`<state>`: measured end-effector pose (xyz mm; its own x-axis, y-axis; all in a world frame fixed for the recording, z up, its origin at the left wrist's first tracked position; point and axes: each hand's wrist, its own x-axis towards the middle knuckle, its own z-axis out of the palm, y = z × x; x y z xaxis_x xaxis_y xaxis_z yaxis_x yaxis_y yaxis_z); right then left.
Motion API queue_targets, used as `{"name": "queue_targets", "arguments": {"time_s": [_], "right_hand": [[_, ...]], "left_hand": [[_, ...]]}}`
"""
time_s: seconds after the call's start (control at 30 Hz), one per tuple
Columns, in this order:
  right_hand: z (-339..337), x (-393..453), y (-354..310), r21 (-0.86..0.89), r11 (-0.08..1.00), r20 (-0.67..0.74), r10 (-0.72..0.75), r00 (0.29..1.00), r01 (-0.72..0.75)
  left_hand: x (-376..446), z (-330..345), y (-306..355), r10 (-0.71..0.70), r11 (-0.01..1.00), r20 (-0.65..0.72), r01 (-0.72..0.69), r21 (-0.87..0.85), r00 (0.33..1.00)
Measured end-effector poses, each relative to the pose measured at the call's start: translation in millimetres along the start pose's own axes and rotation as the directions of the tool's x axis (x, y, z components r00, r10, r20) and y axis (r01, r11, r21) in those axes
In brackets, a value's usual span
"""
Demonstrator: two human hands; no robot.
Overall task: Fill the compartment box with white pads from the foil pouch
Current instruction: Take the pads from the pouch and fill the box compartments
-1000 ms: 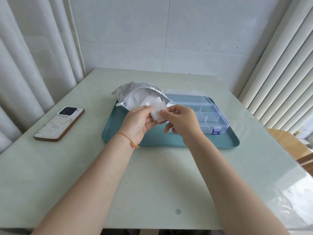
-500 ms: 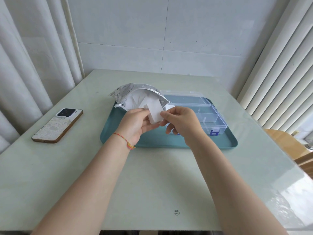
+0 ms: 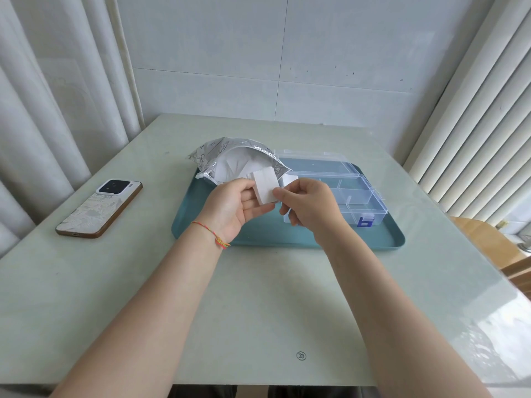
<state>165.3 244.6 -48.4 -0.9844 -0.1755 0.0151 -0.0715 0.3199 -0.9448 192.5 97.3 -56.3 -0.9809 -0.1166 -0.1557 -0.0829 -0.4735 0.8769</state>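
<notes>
My left hand (image 3: 230, 208) and right hand (image 3: 309, 205) both pinch one small stack of white pads (image 3: 265, 186), left fingers on its near-left edge, right thumb and forefinger on its right edge. The stack is held above the teal tray (image 3: 316, 239), just near of the open foil pouch (image 3: 238, 159), which still shows white contents inside. The compartment box (image 3: 350, 193) lies open to the right on the tray; its visible compartments appear unfilled. Judged status: early stage, most filling remains. A phone (image 3: 99, 208) rests far left on the table (image 3: 258, 311).
</notes>
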Motion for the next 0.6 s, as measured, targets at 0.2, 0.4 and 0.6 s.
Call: {"name": "queue_targets", "arguments": {"time_s": [0.2,0.4,0.6], "right_hand": [[1,2,2,-0.024,1.0,-0.004,-0.009,1.0,0.009],[-7,19,-3,-0.346,0.925,-0.102,-0.205,0.974,0.158],[15,32,-3,-0.712,0.608,0.189,-0.316,0.93,0.351]], "left_hand": [[2,-2,-2,0.033,0.996,-0.008,-0.032,0.08,0.999],[14,-26,6,0.195,0.937,-0.241,-0.108,0.331,0.951],[16,-35,5,0.324,0.819,-0.281,-0.119,0.561,0.903]]}}
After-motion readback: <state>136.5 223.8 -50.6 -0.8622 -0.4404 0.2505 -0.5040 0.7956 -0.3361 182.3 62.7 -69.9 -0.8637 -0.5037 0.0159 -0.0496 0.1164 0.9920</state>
